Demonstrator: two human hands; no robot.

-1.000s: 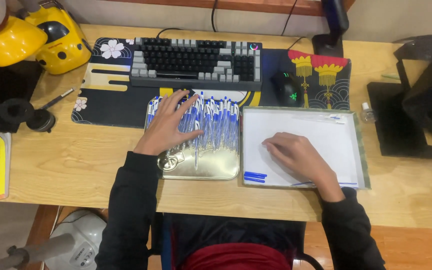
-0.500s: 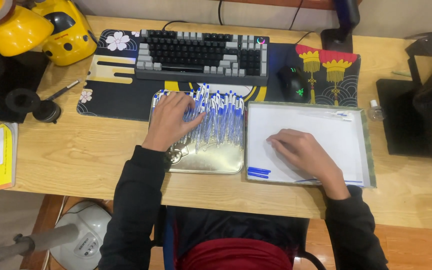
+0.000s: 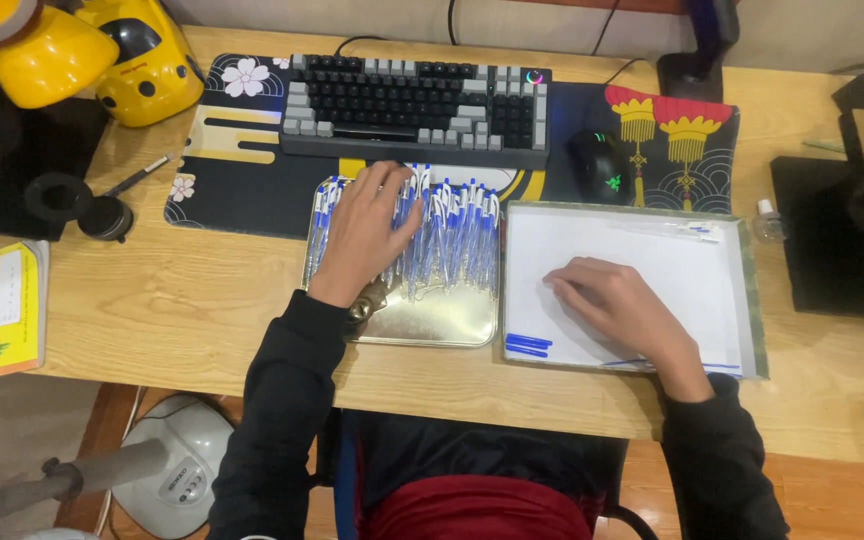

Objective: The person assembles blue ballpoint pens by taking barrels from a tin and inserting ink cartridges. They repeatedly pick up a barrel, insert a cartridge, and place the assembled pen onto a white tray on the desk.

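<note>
While spread flat over the blue-and-white pens [image 3: 447,235] in the metal tray [image 3: 432,320], left hand [image 3: 367,235] grasps nothing; right hand [image 3: 617,305], loosely curled at 3 o'clock, rests on the white tray [image 3: 642,250]. Could scatter pens toward 12 o'clock if pushed carelessly.

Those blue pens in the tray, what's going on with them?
A person at a wooden desk has the left hand spread over a row of blue and white pens lying in a shiny metal tray. The right hand rests flat inside a white tray beside it, which holds one pen near its far edge. A keyboard and mouse sit behind.
</note>
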